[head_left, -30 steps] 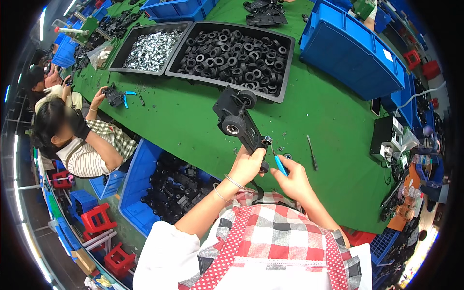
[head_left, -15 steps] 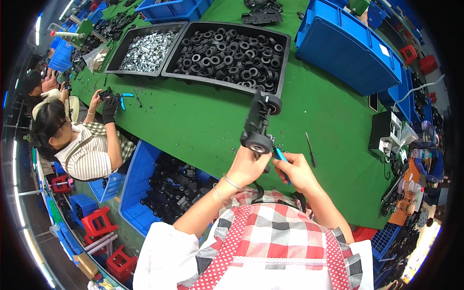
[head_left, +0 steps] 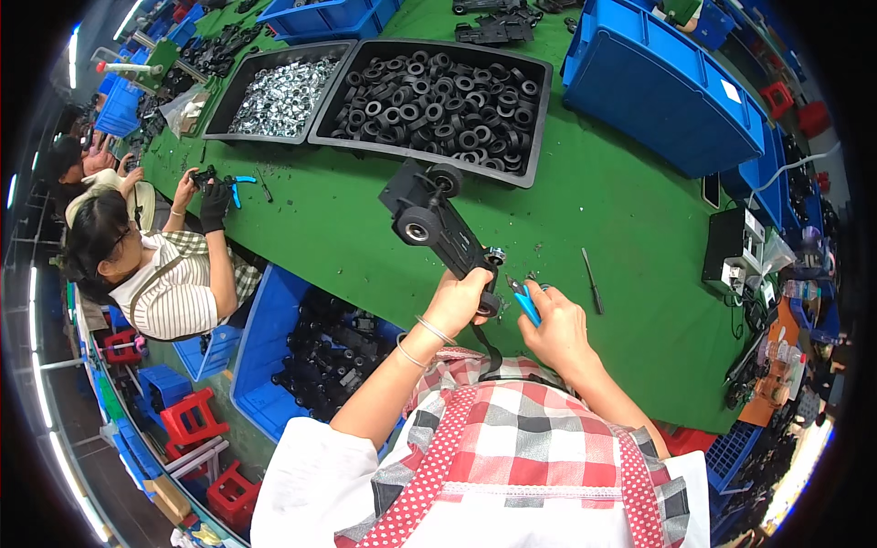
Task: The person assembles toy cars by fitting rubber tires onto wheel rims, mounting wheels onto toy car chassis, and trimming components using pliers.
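A black toy car chassis (head_left: 449, 239) with rubber tyres is gripped at its near end by my left hand (head_left: 457, 306). It slants up and away to the left above the green table, wheels at its far end. One bare silvery hub (head_left: 495, 256) shows near my fingers, with a tyred wheel (head_left: 488, 304) just below. My right hand (head_left: 559, 331) is closed around blue-handled cutting pliers (head_left: 527, 300). Their dark jaws point toward the chassis, a small gap away from it.
Beyond the chassis stand a black bin of tyres (head_left: 539, 137) and one of shiny hubs (head_left: 212, 126). A screwdriver (head_left: 592, 281) lies right of my hand. Blue crates (head_left: 658, 100) stand far right; a blue bin of chassis (head_left: 251, 352) sits left below the table. A co-worker (head_left: 155, 265) works at left.
The chassis has swung to the left and turned, its far end now well left of where it was. My right hand and the pliers have drawn slightly apart from it.
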`<state>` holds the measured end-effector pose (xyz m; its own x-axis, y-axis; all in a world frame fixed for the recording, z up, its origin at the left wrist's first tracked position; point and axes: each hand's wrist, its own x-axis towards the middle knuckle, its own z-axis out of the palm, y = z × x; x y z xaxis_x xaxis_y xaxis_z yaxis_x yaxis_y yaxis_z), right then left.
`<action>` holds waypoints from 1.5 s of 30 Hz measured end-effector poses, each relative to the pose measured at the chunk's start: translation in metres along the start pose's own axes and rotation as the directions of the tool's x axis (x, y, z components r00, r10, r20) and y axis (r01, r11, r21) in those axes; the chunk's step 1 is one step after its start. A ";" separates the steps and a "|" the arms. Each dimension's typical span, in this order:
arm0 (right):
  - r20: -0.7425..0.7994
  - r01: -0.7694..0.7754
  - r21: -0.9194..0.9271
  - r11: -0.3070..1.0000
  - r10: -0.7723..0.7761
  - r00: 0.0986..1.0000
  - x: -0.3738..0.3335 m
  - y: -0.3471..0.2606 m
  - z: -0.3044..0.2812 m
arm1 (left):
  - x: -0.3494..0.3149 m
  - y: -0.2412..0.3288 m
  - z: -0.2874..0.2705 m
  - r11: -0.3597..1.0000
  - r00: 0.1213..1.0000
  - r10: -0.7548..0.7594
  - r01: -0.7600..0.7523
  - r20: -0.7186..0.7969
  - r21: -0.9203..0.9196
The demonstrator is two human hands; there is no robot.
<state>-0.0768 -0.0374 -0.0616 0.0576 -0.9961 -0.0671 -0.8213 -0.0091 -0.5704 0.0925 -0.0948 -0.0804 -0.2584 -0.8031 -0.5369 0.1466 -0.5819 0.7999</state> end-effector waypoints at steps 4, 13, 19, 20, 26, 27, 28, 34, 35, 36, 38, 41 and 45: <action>0.069 -0.145 0.273 0.951 0.131 0.989 0.004 -0.011 -0.007 | -0.001 -0.002 0.002 0.994 1.000 0.017 -0.015 -0.012 0.105; 0.223 -0.239 0.298 0.924 0.175 0.959 0.007 -0.010 -0.009 | -0.007 -0.003 0.017 0.971 0.996 0.079 -0.071 -0.028 0.227; 0.240 -0.288 0.380 0.879 0.207 0.948 0.012 -0.006 -0.010 | -0.010 0.003 0.023 0.936 0.994 0.105 -0.093 -0.016 0.339; 0.241 -0.289 0.381 0.878 0.207 0.948 0.012 -0.006 -0.010 | -0.011 0.005 0.023 0.921 0.996 0.088 -0.084 0.008 0.379; 0.423 -0.508 0.431 0.746 0.331 0.844 0.010 0.005 -0.003 | -0.006 0.003 0.010 0.858 0.971 0.172 -0.230 0.164 0.460; 0.516 -0.587 0.586 0.558 0.301 0.802 0.007 0.012 0.002 | -0.009 0.009 0.007 0.938 0.985 -0.036 -0.026 0.171 0.346; 0.597 -0.644 0.690 0.330 0.245 0.764 0.005 0.016 0.005 | -0.012 0.014 0.006 0.983 0.984 -0.048 0.016 0.172 0.185; 0.035 -0.033 0.429 0.902 0.020 0.999 -0.002 0.005 0.012 | -0.006 0.006 0.000 0.981 0.985 -0.112 0.131 0.134 -0.141; -0.036 0.010 0.228 0.974 -0.002 0.999 -0.003 0.006 0.016 | -0.004 0.004 -0.001 0.981 0.985 -0.113 0.131 0.132 -0.141; -0.036 0.010 0.229 0.973 -0.002 0.999 -0.004 0.004 0.015 | -0.003 0.004 -0.002 0.973 0.980 -0.131 0.156 0.149 -0.169; -0.073 -0.033 0.171 0.985 0.046 0.996 -0.002 -0.004 0.009 | -0.001 0.006 0.000 0.972 0.979 -0.147 0.169 0.137 -0.165; 0.271 -0.361 0.455 0.814 0.259 0.927 0.006 -0.015 -0.008 | -0.002 0.010 0.012 0.997 1.000 -0.015 0.016 0.012 -0.074; 0.412 -0.491 0.566 0.662 0.289 0.864 0.009 -0.009 -0.004 | -0.007 0.009 0.017 0.996 0.999 0.035 -0.035 -0.002 0.078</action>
<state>-0.0709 -0.0468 -0.0540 0.0465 -0.8271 -0.5601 -0.2507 0.5331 -0.8081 0.0791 -0.0919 -0.0649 -0.2510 -0.8233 -0.5091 0.0806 -0.5419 0.8366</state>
